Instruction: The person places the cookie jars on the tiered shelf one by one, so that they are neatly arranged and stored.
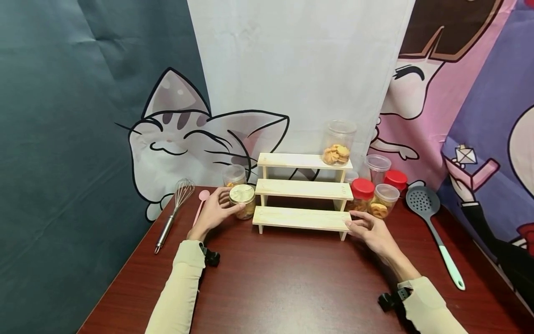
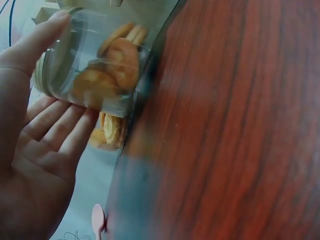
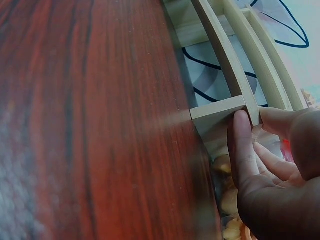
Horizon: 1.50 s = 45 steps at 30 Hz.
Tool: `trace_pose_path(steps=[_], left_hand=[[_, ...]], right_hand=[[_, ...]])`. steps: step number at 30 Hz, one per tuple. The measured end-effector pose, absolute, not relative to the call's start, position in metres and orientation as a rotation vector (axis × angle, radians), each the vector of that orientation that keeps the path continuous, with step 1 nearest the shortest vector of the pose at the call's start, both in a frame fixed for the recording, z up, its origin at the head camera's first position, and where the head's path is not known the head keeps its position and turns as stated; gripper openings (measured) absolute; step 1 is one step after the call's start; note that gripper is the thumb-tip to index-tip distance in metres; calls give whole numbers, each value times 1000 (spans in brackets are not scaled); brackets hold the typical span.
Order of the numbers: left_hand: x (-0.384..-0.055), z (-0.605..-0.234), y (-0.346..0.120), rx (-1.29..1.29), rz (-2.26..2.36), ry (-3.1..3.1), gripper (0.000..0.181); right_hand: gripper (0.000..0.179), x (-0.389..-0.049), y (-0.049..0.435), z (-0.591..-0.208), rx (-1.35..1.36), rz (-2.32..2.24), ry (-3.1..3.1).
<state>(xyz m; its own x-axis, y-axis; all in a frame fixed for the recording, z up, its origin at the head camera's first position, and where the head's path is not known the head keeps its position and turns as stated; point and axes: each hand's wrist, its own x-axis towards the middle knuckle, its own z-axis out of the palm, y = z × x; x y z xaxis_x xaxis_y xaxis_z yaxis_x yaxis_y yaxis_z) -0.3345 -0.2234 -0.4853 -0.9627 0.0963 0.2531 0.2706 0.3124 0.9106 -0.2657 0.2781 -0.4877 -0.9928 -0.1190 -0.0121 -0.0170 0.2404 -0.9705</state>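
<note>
My left hand [image 1: 215,211] grips a clear cookie jar [image 2: 112,75] with a pale gold lid [image 1: 242,194], just left of the stepped wooden shelf. In the left wrist view the thumb lies at the lid and the fingers pass under the jar's side; round cookies show inside. At the other end, my right hand [image 1: 375,234] pinches the right end of the lowest board of the three-tier wooden shelf [image 1: 300,218]. The right wrist view has its fingertips at the corner where board and leg [image 3: 219,107] meet.
A clear jar of cookies [image 1: 336,146] stands on the top tier. Several jars, two with red lids [image 1: 362,187], crowd the shelf's right side, beside a slotted turner [image 1: 423,202]. A whisk [image 1: 175,208], a pink spoon [image 1: 203,196] and another jar [image 1: 234,174] are at left.
</note>
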Motion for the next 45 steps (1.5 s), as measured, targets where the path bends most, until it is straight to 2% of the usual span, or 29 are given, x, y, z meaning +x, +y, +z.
trace_pose_path(steps=[19, 32, 45], left_hand=[[-337, -463, -206, -217, -1623, -1984, 70], [-319, -430, -160, -224, -1551, -1796, 73], [-323, -404, -110, -378, -1484, -1925, 74]], right_hand=[[65, -268, 279, -490, -183, -1918, 2395], [65, -269, 280, -491, -171, -1925, 2393], [66, -266, 279, -491, -134, -1905, 2402]])
